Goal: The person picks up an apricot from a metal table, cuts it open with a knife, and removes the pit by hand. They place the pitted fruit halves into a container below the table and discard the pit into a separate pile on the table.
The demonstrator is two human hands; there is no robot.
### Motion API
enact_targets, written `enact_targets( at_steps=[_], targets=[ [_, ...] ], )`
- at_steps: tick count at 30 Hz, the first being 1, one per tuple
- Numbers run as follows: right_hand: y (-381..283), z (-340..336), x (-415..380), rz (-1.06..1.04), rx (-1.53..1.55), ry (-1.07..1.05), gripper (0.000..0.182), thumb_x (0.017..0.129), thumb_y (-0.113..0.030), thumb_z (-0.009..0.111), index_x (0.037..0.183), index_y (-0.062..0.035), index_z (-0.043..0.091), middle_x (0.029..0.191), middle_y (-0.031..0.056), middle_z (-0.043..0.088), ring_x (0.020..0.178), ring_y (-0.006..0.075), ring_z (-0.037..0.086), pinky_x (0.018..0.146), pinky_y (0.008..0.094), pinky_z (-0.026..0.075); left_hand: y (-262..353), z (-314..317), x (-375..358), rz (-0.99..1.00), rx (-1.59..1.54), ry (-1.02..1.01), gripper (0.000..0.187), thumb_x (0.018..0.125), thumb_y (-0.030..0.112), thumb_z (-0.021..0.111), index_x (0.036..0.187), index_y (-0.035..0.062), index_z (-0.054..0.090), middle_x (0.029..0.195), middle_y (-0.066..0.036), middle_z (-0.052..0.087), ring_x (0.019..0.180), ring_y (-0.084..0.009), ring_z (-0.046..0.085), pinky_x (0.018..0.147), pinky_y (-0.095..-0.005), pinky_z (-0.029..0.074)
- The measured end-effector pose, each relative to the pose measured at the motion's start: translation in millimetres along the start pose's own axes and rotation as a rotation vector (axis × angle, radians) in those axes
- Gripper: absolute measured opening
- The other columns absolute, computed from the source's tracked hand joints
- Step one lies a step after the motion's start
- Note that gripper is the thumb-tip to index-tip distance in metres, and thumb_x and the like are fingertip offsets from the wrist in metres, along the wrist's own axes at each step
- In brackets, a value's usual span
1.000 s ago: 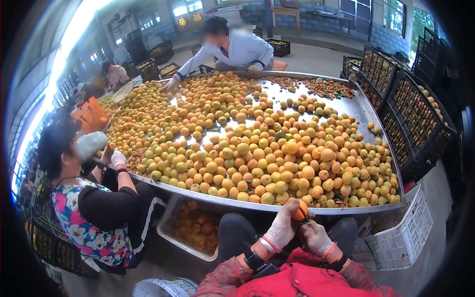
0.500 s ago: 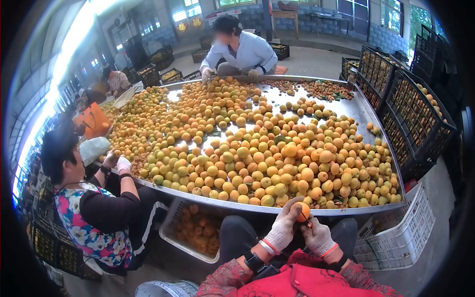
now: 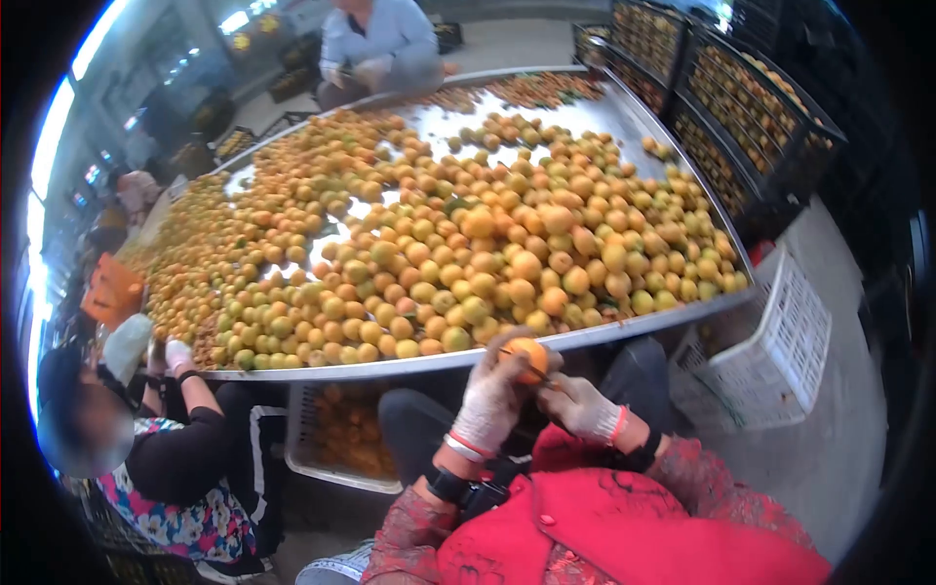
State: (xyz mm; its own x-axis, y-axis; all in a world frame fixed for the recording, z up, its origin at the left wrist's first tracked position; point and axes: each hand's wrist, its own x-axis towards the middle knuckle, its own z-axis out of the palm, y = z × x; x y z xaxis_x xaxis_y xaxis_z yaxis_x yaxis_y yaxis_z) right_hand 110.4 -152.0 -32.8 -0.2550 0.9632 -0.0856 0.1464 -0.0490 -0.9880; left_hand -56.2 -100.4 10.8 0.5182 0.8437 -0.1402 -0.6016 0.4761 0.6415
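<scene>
My left hand (image 3: 490,398), in a white knitted glove with bare fingertips, is closed around an orange apricot (image 3: 524,357) just off the table's front edge. Close against that fruit is my right hand (image 3: 583,408), also gloved, its fingers pinched on a thin dark tool (image 3: 542,378) that looks like a small knife. The tool's tip meets the apricot's side; blur hides how deep it reaches. Beyond both hands, a wide heap of apricots (image 3: 478,283) covers much of the metal table (image 3: 639,324).
A white crate (image 3: 780,346) stands at my right, and another crate (image 3: 341,475) with orange fruit pieces sits under the table. Black crates (image 3: 751,107) of fruit are stacked at right. One co-worker (image 3: 185,468) sits at left, another (image 3: 378,49) across the table.
The view has swung, so the table and people appear shifted left and upward. My hands still hold the apricot and the tool. The far co-worker's hands have drawn back from the heap.
</scene>
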Motion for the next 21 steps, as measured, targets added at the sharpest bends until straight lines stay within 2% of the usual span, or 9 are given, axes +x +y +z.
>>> enact_targets(
  at_steps=[3, 6, 10, 11, 14, 17, 21],
  targets=[
    [-27.7, 3.0, -5.5, -0.216, -0.316, 0.203, 0.020, 0.091, -0.023, 0.064, 0.096, -0.0056, 0.057, 0.067, 0.0166, 0.060, 0.061, 0.0297, 0.065, 0.055, 0.0391, 0.048, 3.2, 6.4, -4.5, 0.018, 0.041, -0.017, 0.057, 0.091, 0.029, 0.067, 0.136, 0.0039, 0.043, 0.128, -0.019, 0.056, 0.121, -0.0328, 0.056, 0.105, -0.0427, 0.044],
    [-27.9, -0.8, -8.0, -0.287, -0.512, 0.252, 0.026, 0.088, -0.025, 0.069, 0.100, -0.0057, 0.057, 0.069, 0.0177, 0.062, 0.065, 0.0364, 0.064, 0.054, 0.0425, 0.049, 3.0, 9.0, -4.9, 0.026, 0.072, -0.018, 0.060, 0.090, 0.030, 0.068, 0.137, 0.0039, 0.042, 0.131, -0.017, 0.054, 0.123, -0.0322, 0.054, 0.106, -0.0425, 0.043],
    [-28.6, -1.8, -3.7, -0.375, -0.582, 0.331, 0.027, 0.083, -0.018, 0.071, 0.103, -0.0060, 0.058, 0.072, 0.0142, 0.063, 0.064, 0.0360, 0.065, 0.054, 0.0422, 0.051, 1.5, 9.7, -1.8, 0.013, 0.084, -0.020, 0.061, 0.089, 0.031, 0.069, 0.137, 0.0040, 0.042, 0.128, -0.014, 0.055, 0.114, -0.0268, 0.058, 0.103, -0.0387, 0.045],
    [-30.7, -1.7, -2.8, -0.392, -0.598, 0.345, 0.027, 0.082, -0.018, 0.071, 0.103, -0.0060, 0.058, 0.071, 0.0143, 0.063, 0.063, 0.0358, 0.065, 0.054, 0.0421, 0.051, -0.1, 9.6, -2.1, 0.022, 0.113, 0.023, 0.060, 0.090, 0.030, 0.068, 0.137, 0.0035, 0.043, 0.123, -0.013, 0.057, 0.108, -0.0237, 0.059, 0.101, -0.0371, 0.046],
    [-32.9, -2.6, -3.0, -0.417, -0.623, 0.366, 0.028, 0.081, -0.018, 0.072, 0.103, -0.0059, 0.059, 0.071, 0.0139, 0.063, 0.062, 0.0351, 0.064, 0.054, 0.0421, 0.050, -7.0, -3.8, 2.8, 0.025, 0.159, 0.053, 0.050, 0.094, 0.020, 0.061, 0.135, -0.0016, 0.044, 0.120, -0.014, 0.058, 0.109, -0.0237, 0.059, 0.099, -0.0353, 0.046],
    [-33.1, -8.3, -4.6, -0.408, -0.703, 0.346, 0.029, 0.081, -0.020, 0.072, 0.102, -0.0059, 0.059, 0.070, 0.0136, 0.062, 0.061, 0.0346, 0.064, 0.053, 0.0420, 0.050, -6.2, -4.3, 2.6, 0.037, 0.244, 0.076, 0.048, 0.098, 0.030, 0.057, 0.133, -0.0026, 0.047, 0.118, -0.014, 0.059, 0.107, -0.0223, 0.059, 0.098, -0.0345, 0.046],
    [-26.2, -10.3, -6.4, -0.336, -0.810, 0.319, 0.027, 0.085, -0.027, 0.069, 0.095, -0.0064, 0.056, 0.072, 0.0114, 0.064, 0.060, 0.0316, 0.064, 0.050, 0.0407, 0.049, -17.6, -19.4, 9.5, -0.022, 0.088, 0.073, 0.051, 0.100, 0.037, 0.052, 0.130, -0.0035, 0.048, 0.115, -0.013, 0.060, 0.106, -0.0217, 0.059, 0.097, -0.0340, 0.045]
  ],
)
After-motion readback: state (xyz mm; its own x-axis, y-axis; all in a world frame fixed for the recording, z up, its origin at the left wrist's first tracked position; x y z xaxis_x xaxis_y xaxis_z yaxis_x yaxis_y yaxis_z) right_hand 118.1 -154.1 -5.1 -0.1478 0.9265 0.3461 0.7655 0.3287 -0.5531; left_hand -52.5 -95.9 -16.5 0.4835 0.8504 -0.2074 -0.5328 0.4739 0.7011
